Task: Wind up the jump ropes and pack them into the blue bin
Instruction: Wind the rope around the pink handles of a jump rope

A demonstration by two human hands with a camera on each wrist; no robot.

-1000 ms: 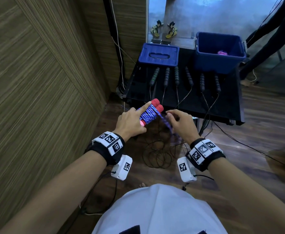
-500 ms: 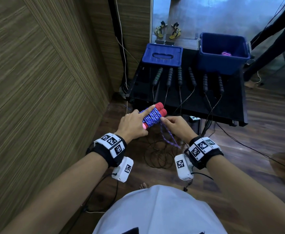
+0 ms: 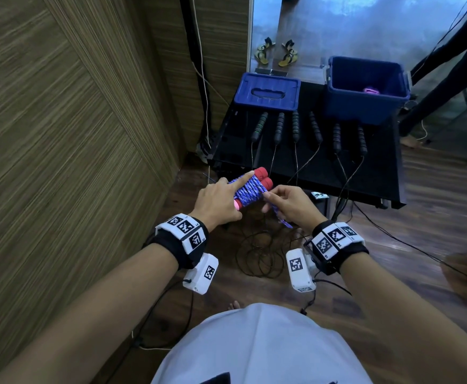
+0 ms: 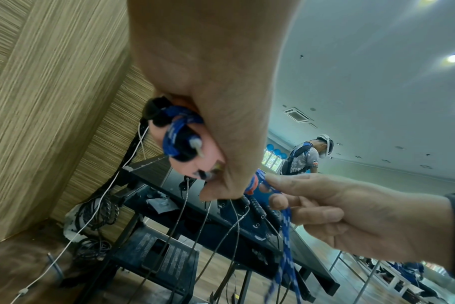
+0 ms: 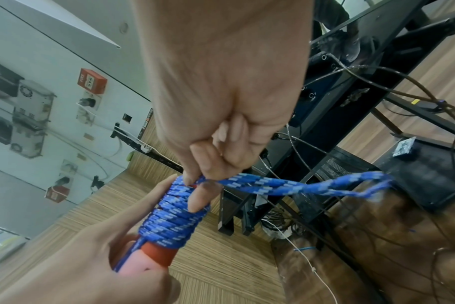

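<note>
A jump rope (image 3: 250, 188) with red handles and blue patterned cord wound round them is held in front of the black table (image 3: 318, 173). My left hand (image 3: 226, 195) grips the handles' pink near end, its index finger laid along the coils. My right hand (image 3: 271, 195) pinches the loose cord loop (image 5: 312, 185) right at the wound bundle (image 5: 171, 218); the tail (image 4: 286, 236) hangs below. The open blue bin (image 3: 365, 106) stands at the table's back right with a pink rope (image 3: 372, 90) inside.
Several black-handled jump ropes (image 3: 296, 126) lie in a row on the table, their thin cords trailing to a coil on the floor (image 3: 257, 253). The blue lid (image 3: 267, 91) lies back left. A wood-panelled wall (image 3: 74, 134) is close on the left. A person's legs (image 3: 448, 65) stand behind the bin.
My right hand has come up from below the bundle to its side, bringing the loose cord against the coils. The left hand has kept its hold.
</note>
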